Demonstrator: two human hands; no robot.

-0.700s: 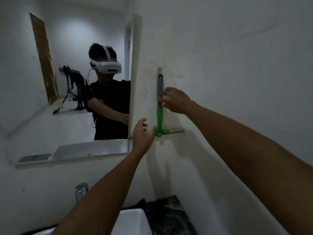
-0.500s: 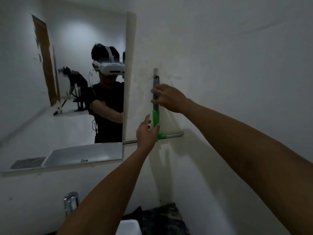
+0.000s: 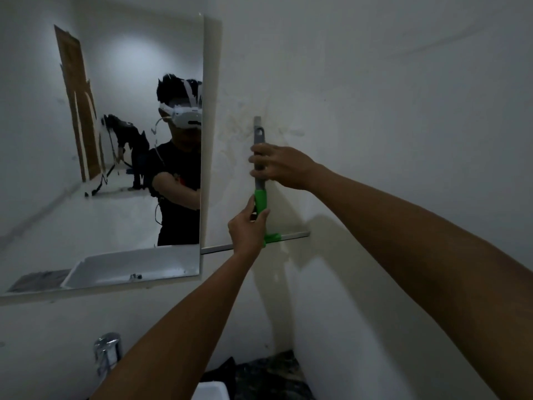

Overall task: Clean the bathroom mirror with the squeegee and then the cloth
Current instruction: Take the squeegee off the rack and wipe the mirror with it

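The squeegee (image 3: 261, 199) hangs upright against the white wall to the right of the mirror (image 3: 115, 140), its grey handle on top, green neck below and its blade running sideways at the bottom. My right hand (image 3: 281, 167) is wrapped around the grey handle. My left hand (image 3: 248, 229) grips the green neck just above the blade. The mirror shows a person in a headset and dark shirt. No cloth is in view.
A chrome tap (image 3: 107, 352) stands at the lower left and a white basin edge (image 3: 210, 391) shows at the bottom. A dark patterned surface (image 3: 271, 376) lies in the corner below the squeegee. The right wall (image 3: 403, 111) runs close alongside.
My left hand has risen from beside the blade and closed on the green neck. My right hand keeps its hold on the grey handle. The view has shifted slightly.
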